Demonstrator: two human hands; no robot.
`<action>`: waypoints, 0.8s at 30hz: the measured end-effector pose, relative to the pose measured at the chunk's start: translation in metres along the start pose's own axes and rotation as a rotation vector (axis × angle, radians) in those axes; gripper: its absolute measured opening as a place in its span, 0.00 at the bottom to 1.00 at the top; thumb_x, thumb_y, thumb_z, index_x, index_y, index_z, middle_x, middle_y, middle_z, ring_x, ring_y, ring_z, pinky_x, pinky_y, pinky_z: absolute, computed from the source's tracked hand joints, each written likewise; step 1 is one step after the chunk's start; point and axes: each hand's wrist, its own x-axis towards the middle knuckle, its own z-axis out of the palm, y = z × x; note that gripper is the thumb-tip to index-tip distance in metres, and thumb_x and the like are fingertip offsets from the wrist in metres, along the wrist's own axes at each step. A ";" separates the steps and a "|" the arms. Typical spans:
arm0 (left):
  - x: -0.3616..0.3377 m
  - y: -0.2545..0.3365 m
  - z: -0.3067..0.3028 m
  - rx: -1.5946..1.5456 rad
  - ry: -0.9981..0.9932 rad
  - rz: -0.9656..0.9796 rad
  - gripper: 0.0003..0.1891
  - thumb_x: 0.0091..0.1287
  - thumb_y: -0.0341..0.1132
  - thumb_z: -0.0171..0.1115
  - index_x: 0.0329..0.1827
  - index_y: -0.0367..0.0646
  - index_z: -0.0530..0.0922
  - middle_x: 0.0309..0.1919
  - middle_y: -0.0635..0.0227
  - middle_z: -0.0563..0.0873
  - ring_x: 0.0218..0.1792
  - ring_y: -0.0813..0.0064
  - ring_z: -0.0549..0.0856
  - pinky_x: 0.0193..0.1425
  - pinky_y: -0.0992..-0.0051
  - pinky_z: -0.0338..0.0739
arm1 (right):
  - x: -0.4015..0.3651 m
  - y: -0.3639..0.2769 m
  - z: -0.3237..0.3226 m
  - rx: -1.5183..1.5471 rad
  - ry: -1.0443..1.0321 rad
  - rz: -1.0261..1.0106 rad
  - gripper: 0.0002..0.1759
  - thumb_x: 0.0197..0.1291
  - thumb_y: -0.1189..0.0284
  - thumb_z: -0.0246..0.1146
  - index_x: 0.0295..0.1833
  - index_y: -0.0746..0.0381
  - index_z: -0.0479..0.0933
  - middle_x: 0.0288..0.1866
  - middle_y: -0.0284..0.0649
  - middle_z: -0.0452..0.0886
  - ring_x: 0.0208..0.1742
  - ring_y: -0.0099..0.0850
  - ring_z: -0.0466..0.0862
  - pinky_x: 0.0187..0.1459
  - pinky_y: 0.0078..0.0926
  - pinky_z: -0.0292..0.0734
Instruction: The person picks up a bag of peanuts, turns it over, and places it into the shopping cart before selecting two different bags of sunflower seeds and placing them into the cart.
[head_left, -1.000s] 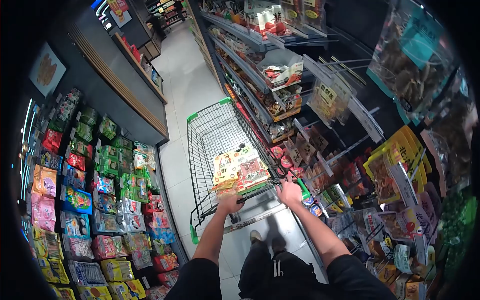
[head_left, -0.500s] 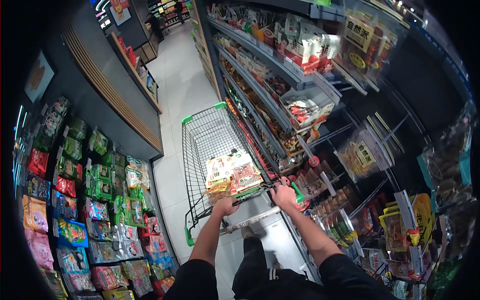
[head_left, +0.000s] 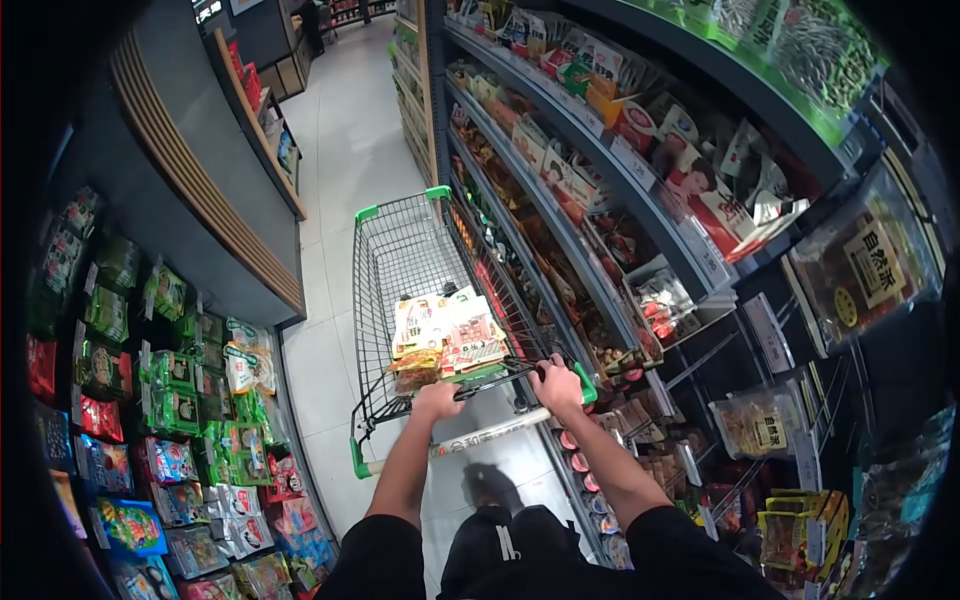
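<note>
A black wire shopping cart [head_left: 400,240] with green corner pieces stands in front of me on the tiled floor. Several food packages [head_left: 450,330], white, red and yellow, lie in its near end. My left hand [head_left: 438,400] is closed round the black bar at the near end of the cart, left of the middle. My right hand [head_left: 557,386] grips the same side of the cart further right, near the green corner piece. Below the hands runs a pale handle bar [head_left: 490,435] with printing on it.
Snack bags hang on a rack [head_left: 175,400] at the left. Shelves [head_left: 590,120] of packaged food line the right, with bags on hooks [head_left: 870,265] nearer me. A wall with wooden slats [head_left: 190,170] stands at the left. A person [head_left: 310,28] is far down the aisle.
The cart and both hands have moved forward along the aisle, and the shelves on both sides have shifted nearer. Both hands still hold the cart.
</note>
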 end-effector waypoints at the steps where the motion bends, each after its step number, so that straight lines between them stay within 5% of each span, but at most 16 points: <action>1: 0.007 -0.003 -0.012 -0.002 -0.020 0.000 0.24 0.61 0.51 0.63 0.59 0.52 0.81 0.51 0.55 0.86 0.54 0.56 0.84 0.60 0.59 0.78 | 0.011 -0.005 0.002 0.006 0.019 -0.005 0.20 0.60 0.54 0.62 0.52 0.54 0.83 0.64 0.49 0.76 0.45 0.48 0.86 0.47 0.45 0.82; 12: 0.112 -0.055 -0.092 0.002 -0.032 -0.027 0.23 0.63 0.52 0.63 0.59 0.55 0.81 0.53 0.56 0.85 0.56 0.57 0.84 0.61 0.59 0.78 | 0.149 -0.058 0.005 0.001 0.010 -0.001 0.20 0.60 0.55 0.63 0.51 0.55 0.83 0.61 0.47 0.77 0.43 0.48 0.86 0.47 0.45 0.82; 18: 0.164 -0.091 -0.148 0.037 -0.041 -0.019 0.22 0.63 0.51 0.64 0.60 0.59 0.81 0.51 0.58 0.86 0.55 0.58 0.84 0.60 0.60 0.79 | 0.220 -0.097 0.000 -0.018 -0.035 0.009 0.21 0.62 0.55 0.62 0.55 0.55 0.81 0.67 0.47 0.73 0.44 0.47 0.87 0.47 0.45 0.83; 20: 0.176 -0.106 -0.163 0.037 0.028 0.038 0.20 0.62 0.51 0.63 0.55 0.58 0.83 0.44 0.54 0.88 0.49 0.54 0.86 0.56 0.56 0.81 | 0.243 -0.111 -0.002 -0.007 -0.065 0.005 0.21 0.62 0.55 0.62 0.56 0.54 0.79 0.67 0.48 0.73 0.44 0.47 0.87 0.47 0.45 0.83; 24: 0.204 -0.127 -0.202 0.050 -0.026 0.021 0.23 0.62 0.52 0.63 0.59 0.56 0.81 0.49 0.54 0.86 0.53 0.55 0.85 0.59 0.57 0.79 | 0.286 -0.136 -0.004 0.004 -0.055 -0.001 0.23 0.62 0.53 0.60 0.57 0.54 0.79 0.71 0.50 0.69 0.42 0.45 0.88 0.47 0.42 0.83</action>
